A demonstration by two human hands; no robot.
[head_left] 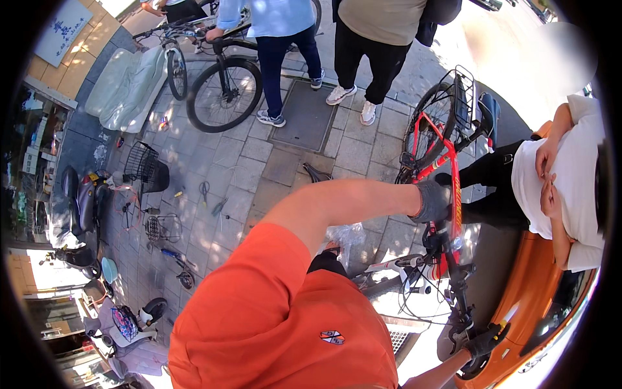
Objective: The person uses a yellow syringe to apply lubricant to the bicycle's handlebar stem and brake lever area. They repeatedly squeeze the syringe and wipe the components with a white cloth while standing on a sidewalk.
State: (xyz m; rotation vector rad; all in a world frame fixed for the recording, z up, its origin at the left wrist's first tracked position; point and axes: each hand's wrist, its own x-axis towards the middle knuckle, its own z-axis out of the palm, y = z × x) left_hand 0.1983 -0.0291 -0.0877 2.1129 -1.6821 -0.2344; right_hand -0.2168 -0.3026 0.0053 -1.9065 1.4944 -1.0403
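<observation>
A red bicycle [453,191] stands on my right, with its rear wheel away from me and its black handlebar [459,285] nearer. My left arm reaches across to it, and my left hand [433,201], in a dark glove, is closed at the red frame tube; its fingers are partly hidden. Beyond the handlebar, low on the right, my gloved right hand [483,342] is closed around a yellow-handled tool [503,324], whose exact kind I cannot make out. Loose black cables [414,305] hang around the handlebar.
A person in white [557,175] stands right beside the bicycle, before an orange car [538,292]. Two people stand ahead near a black bicycle [223,94]. On the paving lie a bicycle saddle [317,173], a black basket [146,165], pliers-like tools [219,206] and clear plastic [350,240].
</observation>
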